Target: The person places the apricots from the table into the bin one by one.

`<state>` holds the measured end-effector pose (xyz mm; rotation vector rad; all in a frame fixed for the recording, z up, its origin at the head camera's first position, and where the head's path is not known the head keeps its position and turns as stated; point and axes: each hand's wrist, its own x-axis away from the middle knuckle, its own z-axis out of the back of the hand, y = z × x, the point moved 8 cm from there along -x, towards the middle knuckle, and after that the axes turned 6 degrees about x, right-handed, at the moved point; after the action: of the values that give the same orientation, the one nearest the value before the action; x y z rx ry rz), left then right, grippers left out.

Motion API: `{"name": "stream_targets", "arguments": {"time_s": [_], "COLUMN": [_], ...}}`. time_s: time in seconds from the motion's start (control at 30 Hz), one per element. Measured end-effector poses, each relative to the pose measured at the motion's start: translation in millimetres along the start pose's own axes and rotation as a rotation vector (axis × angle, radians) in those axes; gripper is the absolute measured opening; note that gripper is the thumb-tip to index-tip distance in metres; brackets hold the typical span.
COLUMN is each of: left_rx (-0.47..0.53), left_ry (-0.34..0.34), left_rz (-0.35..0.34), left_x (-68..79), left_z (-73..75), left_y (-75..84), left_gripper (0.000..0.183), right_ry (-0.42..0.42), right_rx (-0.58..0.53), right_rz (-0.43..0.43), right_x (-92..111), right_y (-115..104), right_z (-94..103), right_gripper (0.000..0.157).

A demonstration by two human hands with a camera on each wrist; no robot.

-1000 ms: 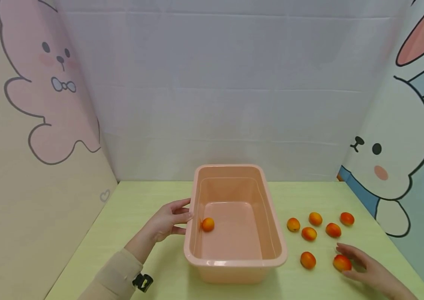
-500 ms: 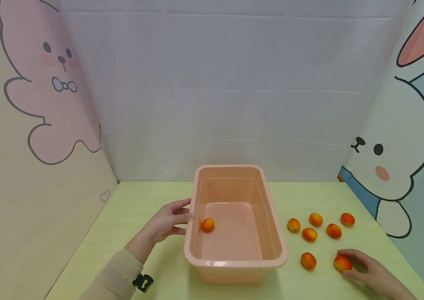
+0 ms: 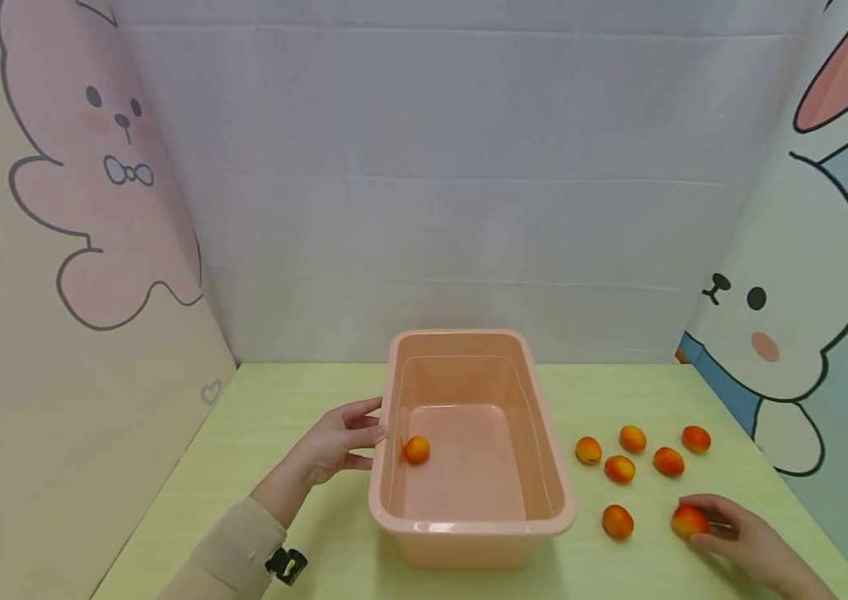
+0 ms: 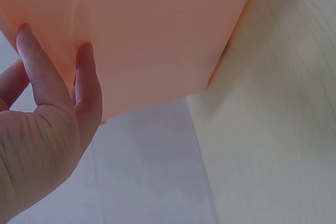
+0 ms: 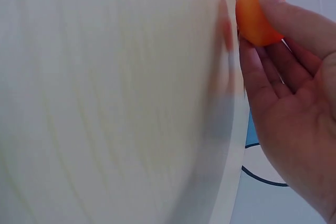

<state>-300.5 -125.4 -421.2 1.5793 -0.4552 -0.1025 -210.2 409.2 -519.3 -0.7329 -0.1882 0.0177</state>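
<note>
A deep pink plastic basin [image 3: 472, 533] stands on the table, and one small orange fruit [image 3: 416, 450] lies inside by its left wall. My left hand [image 3: 337, 442] holds the basin's left rim, thumb at the edge and fingers against the outer wall; in the left wrist view, the fingers [image 4: 89, 77] touch that wall. At the right, my right hand [image 3: 746, 542] pinches a small orange-red oval fruit [image 3: 689, 522] between thumb and fingers. The right wrist view shows the thumb on the near side of this fruit [image 5: 257, 17], with the fingertips partly hidden behind it.
Several more orange-red fruits lie right of the basin, among them one close to its front right corner [image 3: 618, 522] and one farther back [image 3: 696, 439]. A white wall [image 3: 454, 183] closes the back; printed side panels flank the pale green table [image 3: 303, 392].
My right fingers have closed on the fruit and shifted it slightly to the right and away from me. The left hand and the basin stay as they were.
</note>
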Motion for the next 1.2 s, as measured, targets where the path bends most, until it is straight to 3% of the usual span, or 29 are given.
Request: {"name": "stream_targets", "arguments": {"time_s": [0.23, 0.9, 1.2], "left_rx": [0.002, -0.002, 0.0], "left_ry": [-0.003, 0.024, 0.012], "left_rz": [0.003, 0.013, 0.003], "left_x": [0.5, -0.2, -0.9], "left_z": [-0.1, 2.2, 2.2], "left_y": [0.1, -1.1, -1.8], "left_gripper": [0.066, 0.064, 0.066], "right_ry": [0.04, 0.244, 0.237], "right_rx": [0.048, 0.081, 0.007], "right_rz": [0.006, 0.26, 0.282], "right_x": [-2.2, -17.3, -28.5], "right_y": [-9.6, -74.7, -106.2], "right_z": [10.2, 43.0, 44.4], "right_gripper": [0.055, 0.045, 0.046]}}
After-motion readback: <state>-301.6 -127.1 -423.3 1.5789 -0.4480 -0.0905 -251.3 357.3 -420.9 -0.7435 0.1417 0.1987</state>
